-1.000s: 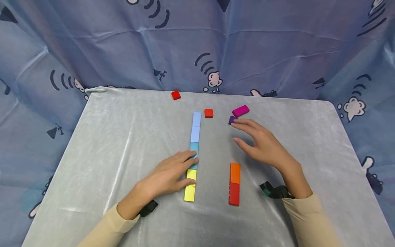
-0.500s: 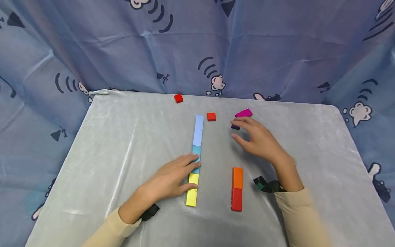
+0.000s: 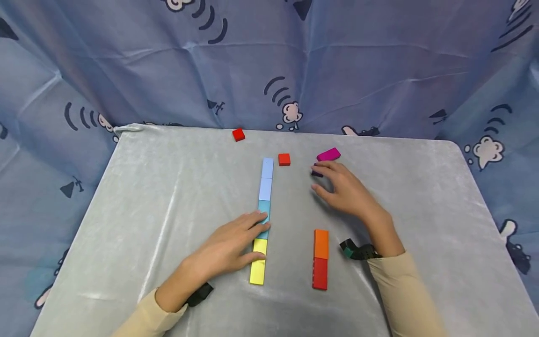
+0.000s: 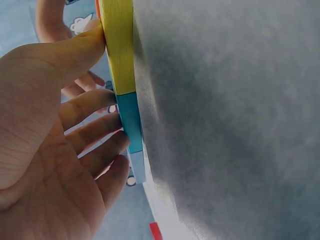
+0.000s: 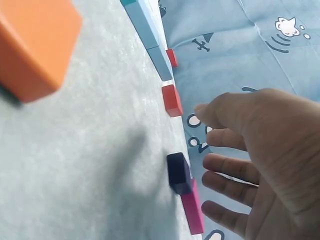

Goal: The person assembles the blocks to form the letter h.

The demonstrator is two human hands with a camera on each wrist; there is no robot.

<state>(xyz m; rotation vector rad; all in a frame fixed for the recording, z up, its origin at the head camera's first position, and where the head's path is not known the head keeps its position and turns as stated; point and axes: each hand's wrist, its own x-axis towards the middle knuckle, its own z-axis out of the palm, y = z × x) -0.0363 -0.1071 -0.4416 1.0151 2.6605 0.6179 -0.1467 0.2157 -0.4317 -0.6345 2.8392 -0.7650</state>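
Note:
A straight row of flat blocks runs away from me: yellow (image 3: 258,274) at the near end, then teal (image 3: 264,206), then light blue (image 3: 266,180). My left hand (image 3: 225,243) lies across its yellow and teal part, fingers extended; in the left wrist view the thumb and fingertips rest along the upper face of the blocks. Over to the right, my right hand (image 3: 347,192) hovers above the table with fingers spread and nothing in them. Its fingertips partly hide a small dark purple block (image 5: 177,172) in the head view. Just beyond that lies a magenta block (image 3: 328,154).
An orange block (image 3: 321,243) and a red block (image 3: 320,274) lie end to end right of the row. Two small red blocks, one (image 3: 284,159) near the row's far end and another (image 3: 238,135) at the back edge, lie on the grey cloth-covered table (image 3: 126,210). A patterned curtain (image 3: 252,61) hangs behind.
My right hand has shifted a little left and covers more of the purple block. My left hand stays on the row. The head view has wobbled slightly.

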